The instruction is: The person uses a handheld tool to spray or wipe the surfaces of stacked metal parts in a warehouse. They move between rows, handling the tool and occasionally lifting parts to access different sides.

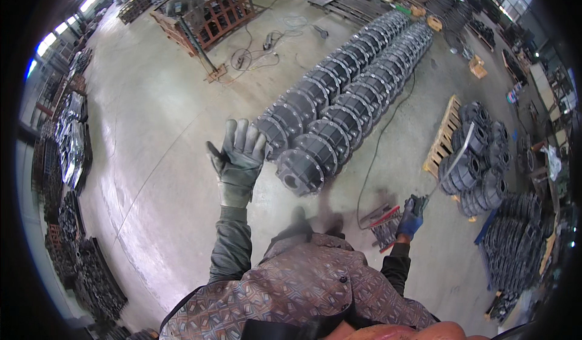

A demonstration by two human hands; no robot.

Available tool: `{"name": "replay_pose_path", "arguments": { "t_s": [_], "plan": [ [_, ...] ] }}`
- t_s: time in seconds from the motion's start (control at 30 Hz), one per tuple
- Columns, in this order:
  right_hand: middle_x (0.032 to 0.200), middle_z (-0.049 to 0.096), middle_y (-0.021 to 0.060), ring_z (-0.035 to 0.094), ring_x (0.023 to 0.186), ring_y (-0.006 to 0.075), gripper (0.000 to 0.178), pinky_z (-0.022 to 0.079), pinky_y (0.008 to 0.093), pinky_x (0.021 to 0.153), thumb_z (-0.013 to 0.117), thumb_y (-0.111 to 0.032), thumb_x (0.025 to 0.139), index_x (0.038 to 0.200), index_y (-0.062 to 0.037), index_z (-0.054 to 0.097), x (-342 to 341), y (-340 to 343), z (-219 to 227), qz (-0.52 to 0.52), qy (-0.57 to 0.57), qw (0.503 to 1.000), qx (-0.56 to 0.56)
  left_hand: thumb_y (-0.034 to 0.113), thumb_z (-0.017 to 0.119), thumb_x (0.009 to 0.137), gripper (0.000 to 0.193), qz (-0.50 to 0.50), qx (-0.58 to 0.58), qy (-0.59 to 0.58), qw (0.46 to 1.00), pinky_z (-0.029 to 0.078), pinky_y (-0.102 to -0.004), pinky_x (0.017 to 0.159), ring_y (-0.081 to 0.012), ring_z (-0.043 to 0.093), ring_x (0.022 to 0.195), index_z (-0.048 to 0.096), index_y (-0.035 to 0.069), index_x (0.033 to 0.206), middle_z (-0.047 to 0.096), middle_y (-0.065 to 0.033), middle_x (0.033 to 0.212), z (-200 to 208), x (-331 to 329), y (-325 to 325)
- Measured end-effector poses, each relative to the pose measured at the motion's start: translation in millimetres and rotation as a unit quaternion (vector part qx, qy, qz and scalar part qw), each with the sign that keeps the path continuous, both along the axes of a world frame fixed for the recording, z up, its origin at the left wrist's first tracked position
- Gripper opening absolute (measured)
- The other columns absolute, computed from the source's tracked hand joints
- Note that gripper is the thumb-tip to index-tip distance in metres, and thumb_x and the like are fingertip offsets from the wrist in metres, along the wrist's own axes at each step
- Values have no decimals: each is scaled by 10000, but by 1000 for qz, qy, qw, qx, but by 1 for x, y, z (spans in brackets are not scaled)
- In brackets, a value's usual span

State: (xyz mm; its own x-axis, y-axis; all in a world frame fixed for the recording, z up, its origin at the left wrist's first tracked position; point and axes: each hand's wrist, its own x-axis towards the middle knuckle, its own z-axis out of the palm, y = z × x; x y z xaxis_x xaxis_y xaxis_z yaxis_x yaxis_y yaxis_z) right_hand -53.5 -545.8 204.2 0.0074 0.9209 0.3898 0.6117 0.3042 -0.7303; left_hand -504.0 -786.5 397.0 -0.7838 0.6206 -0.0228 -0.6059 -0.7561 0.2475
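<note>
My left hand (238,158), in a grey-green work glove, is raised with fingers spread and holds nothing. It is just left of the near end of two long rows of dark round flanged metal castings (301,170), apart from them in the picture. My right hand (411,217), in a blue and black glove, is closed around the near end of a long thin metal bar (456,163). The bar slants up to the right, across a pile of dark castings. Beside my right hand, a low dark object with red edges (385,225) is on the floor, partly hidden.
A wooden pallet (443,135) leans beside the piled dark castings (477,176) at right. Stacked dark ring-shaped parts (515,237) stand nearer. A black cable (377,152) runs along the rows. Far left are a rust-red crate (221,24) and a post (200,47) with cords around its base.
</note>
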Motion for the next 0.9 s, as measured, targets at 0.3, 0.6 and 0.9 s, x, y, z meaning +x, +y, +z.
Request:
{"name": "replay_pose_path", "arguments": {
  "t_s": [0.3, 0.6, 0.9],
  "plan": [
    [974, 756, 202, 730, 955, 395, 355, 557, 468, 811, 684, -402, 980, 1127, -85, 749, 24, 8, 38, -154, -129, 976, -85, 566, 544, 1022, 635, -96, -100, 44, 989, 433, -372, 1076, -237, 513, 1155, 529, 66, 1414, 560, -89, 1308, -63, -19, -8],
    [1210, 743, 161, 728, 1061, 288, 463, 555, 412, 899, 675, -251, 998, 1414, -58, 607, 66, 25, 45, -193, -48, 977, -74, 236, 598, 976, 240, -107, -434, 51, 893, 368, -309, 660, -174, 381, 717, 469, 146, 795, 378, -13, 783, -238, -7, -75],
    [1335, 682, 105, 652, 1166, 199, 360, 504, 398, 1026, 535, -233, 1072, 1345, -16, 622, 75, 51, 71, -113, 304, 945, -45, 291, 622, 950, 314, -280, -639, -105, 709, 540, -392, 626, -274, 691, 689, 635, 43, 1142, 722, -144, 906, -322, 8, -194]
  ]
}}
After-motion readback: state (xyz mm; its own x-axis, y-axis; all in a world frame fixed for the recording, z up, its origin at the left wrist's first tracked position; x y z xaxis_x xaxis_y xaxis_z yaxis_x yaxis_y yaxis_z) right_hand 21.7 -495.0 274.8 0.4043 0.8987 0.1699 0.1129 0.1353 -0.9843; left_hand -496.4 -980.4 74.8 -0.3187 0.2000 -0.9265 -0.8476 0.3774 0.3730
